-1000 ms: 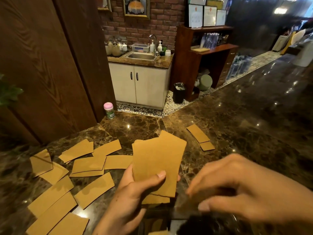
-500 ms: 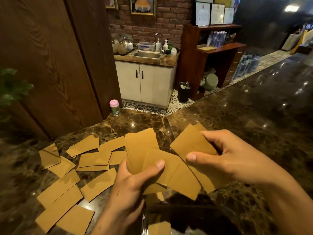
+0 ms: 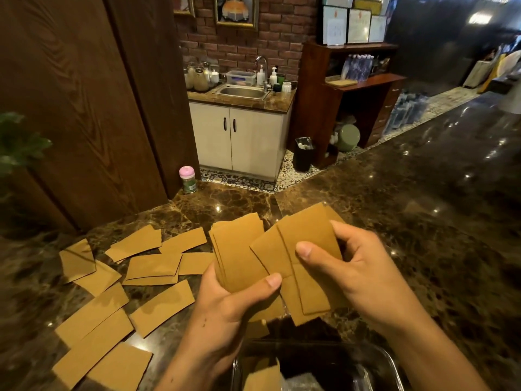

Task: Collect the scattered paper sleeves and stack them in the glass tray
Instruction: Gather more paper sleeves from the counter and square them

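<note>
My left hand point(image 3: 225, 309) grips a fanned bundle of brown paper sleeves point(image 3: 239, 249), thumb across the front. My right hand point(image 3: 355, 272) pinches two more paper sleeves point(image 3: 304, 232), which overlap the bundle's right side. Both hands hover over the dark marble counter point(image 3: 423, 221). Directly below them, at the bottom edge, sits the glass tray point(image 3: 386, 359) with a sleeve point(image 3: 262, 376) lying in it. Several loose sleeves point(image 3: 152, 266) lie scattered on the counter to the left.
A small jar with a pink lid point(image 3: 187, 179) stands at the counter's back by the wooden wall panel point(image 3: 84, 108). A green plant point(image 3: 17, 142) sits at the far left. Beyond the counter are a sink cabinet point(image 3: 239, 136) and a wooden shelf point(image 3: 352, 80).
My right hand picked the two sleeves off the counter at the right and brought them up against the bundle in my left hand. The bundle has been drawn tighter together.
</note>
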{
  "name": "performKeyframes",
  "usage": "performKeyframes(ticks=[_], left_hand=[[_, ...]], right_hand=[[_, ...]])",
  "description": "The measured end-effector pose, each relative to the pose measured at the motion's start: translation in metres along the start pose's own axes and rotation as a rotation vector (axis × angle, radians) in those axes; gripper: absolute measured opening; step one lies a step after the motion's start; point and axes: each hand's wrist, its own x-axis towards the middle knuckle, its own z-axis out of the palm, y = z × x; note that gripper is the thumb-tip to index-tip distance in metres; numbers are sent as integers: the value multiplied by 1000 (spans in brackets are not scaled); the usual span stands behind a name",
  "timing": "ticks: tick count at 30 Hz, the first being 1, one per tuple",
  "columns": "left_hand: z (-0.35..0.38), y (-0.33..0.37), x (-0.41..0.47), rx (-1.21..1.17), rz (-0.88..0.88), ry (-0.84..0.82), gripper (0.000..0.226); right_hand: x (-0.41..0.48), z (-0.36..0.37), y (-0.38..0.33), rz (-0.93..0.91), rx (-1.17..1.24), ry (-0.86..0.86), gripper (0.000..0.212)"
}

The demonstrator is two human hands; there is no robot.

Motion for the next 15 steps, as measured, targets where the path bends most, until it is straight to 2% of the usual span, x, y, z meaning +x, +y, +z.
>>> performKeyframes(ticks=[3, 4, 7, 10, 13, 15], left_hand=[[0, 1, -1, 41, -24, -28, 73], [1, 3, -2, 44, -31, -35, 70], [5, 10, -4, -80, -101, -70, 36], [8, 12, -6, -106, -95, -43, 29], [7, 12, -4, -64, -56, 25, 37], [8, 11, -4, -37, -40, 41, 43]], right_hand=[[-5, 7, 8, 106, 55, -116, 21], [-5, 9, 9, 105, 67, -98, 21], [-4, 11, 13, 99, 178, 73, 21], [-6, 14, 17, 150, 353, 140, 29], [-10, 20, 16, 199, 492, 100, 36], [-12, 25, 18, 227, 468, 75, 38]])
